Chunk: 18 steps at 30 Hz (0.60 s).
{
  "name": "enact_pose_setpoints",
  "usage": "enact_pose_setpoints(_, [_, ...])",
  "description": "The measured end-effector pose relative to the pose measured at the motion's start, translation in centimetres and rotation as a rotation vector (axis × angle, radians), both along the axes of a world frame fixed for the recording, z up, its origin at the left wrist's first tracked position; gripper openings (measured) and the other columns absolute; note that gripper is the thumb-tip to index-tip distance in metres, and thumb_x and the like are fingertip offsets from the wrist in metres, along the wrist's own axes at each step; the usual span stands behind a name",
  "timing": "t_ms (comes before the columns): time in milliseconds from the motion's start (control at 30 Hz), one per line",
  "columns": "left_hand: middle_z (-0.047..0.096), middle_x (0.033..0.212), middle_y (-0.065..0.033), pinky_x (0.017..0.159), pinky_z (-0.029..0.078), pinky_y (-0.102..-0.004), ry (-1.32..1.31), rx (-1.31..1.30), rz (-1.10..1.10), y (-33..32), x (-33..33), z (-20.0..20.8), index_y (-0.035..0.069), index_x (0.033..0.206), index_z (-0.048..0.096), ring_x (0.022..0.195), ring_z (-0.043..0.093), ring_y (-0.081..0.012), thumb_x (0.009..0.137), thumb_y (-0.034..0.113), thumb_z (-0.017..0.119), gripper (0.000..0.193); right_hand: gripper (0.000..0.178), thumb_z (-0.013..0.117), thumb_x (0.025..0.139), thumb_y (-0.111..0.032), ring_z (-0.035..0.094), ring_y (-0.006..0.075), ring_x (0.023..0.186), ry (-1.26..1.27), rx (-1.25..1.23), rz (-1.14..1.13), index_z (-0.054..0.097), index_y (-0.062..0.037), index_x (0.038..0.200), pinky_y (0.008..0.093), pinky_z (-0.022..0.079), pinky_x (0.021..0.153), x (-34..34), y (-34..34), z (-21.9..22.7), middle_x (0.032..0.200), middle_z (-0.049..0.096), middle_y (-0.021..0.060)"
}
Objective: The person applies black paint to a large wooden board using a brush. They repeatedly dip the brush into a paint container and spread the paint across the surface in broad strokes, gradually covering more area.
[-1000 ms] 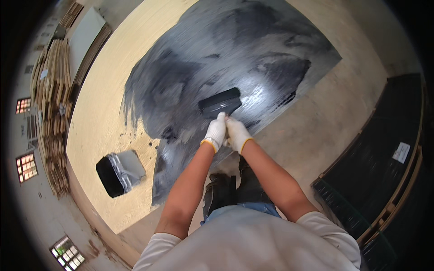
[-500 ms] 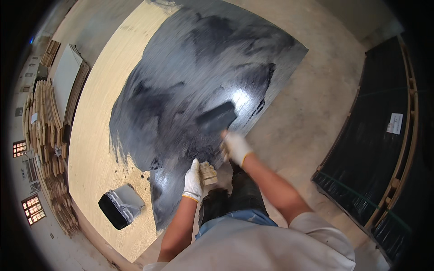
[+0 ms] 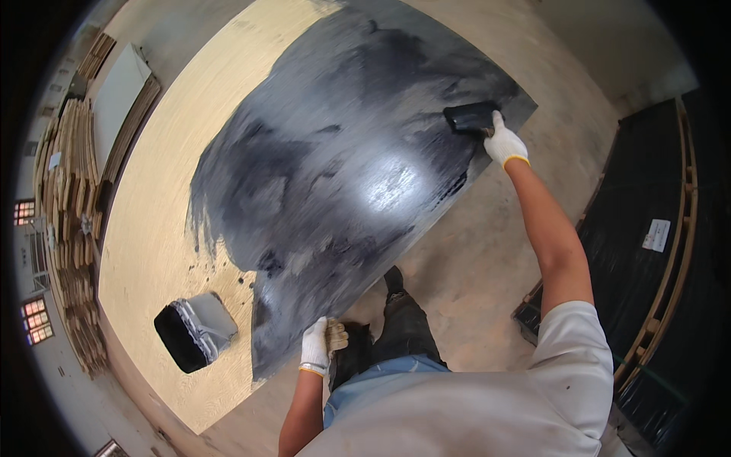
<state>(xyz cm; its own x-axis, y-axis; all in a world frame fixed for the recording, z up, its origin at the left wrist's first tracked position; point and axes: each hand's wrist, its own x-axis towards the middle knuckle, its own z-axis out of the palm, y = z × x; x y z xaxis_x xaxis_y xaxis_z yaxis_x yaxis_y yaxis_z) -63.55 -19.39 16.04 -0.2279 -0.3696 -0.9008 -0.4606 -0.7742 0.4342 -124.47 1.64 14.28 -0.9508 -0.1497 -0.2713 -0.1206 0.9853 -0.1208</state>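
My right hand point(image 3: 505, 142), in a white glove with a yellow cuff, is closed round the handle of a wide, flat paintbrush point(image 3: 470, 118) covered in black. The brush lies on the black-coated part of a large panel point(image 3: 145, 206), close to its right corner. Wet black paint point(image 3: 388, 183) spreads in streaks over much of the panel, while bare pale wood grain shows along the left. My gloved left hand point(image 3: 323, 344) hangs by the panel's near edge, fingers curled in, with nothing visible in them. On the bare wood stands a plastic paint tub point(image 3: 215, 320) with black inside.
Stacked boards point(image 3: 72, 206) and a pile topped by a pale sheet point(image 3: 122, 99) stand at the left. A black-wrapped load point(image 3: 624, 228) with wooden strips lies at the right. Concrete floor point(image 3: 472, 266) runs between it and the panel, under my feet.
My right hand has swept the paintbrush away from me and to the right, toward the panel's far right corner. My left hand has dropped nearer my body, its fingers curling more.
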Motion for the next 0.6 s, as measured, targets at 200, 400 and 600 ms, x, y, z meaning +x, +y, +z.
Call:
enact_pose_setpoints(200, [0.072,0.102,-0.0235,0.076,0.062,-0.053,0.067,-0.042,0.142,-3.1,14.5,-3.6,-0.004,0.115,0.064,0.088,0.073,-0.0392,0.107,0.033,0.054,0.039,0.059,0.042,0.102,-0.021,0.059,0.041,0.133,-0.161,0.096,0.061,0.038,-0.0137,0.161,0.0493,0.045,0.113,6.1,-1.9,-0.9,0.146,0.059,0.0245])
enact_pose_setpoints(400, [0.073,0.1,-0.0195,0.07,0.064,-0.0467,0.082,0.046,0.195,-3.8,23.8,-4.7,-0.002,0.11,0.068,0.085,0.074,-0.0341,0.106,0.031,0.055,0.036,0.057,0.05,0.097,-0.019,0.06,0.0421,0.131,-0.189,0.096,0.095,0.046,-0.0025,0.151,0.0494,0.047,0.111,19.6,-3.9,-1.0,0.14,0.062,0.028])
enact_pose_setpoints(600, [0.069,0.108,-0.0249,0.067,0.064,-0.0471,0.17,0.06,0.155,-7.4,35.5,-4.0,-0.004,0.118,0.06,0.086,0.073,-0.0381,0.106,0.034,0.052,0.04,0.064,0.058,0.091,-0.018,0.066,0.0425,0.121,-0.296,0.047,0.196,0.042,0.0027,0.15,0.0505,0.052,0.104,44.6,-10.4,2.6,0.128,0.068,0.0296])
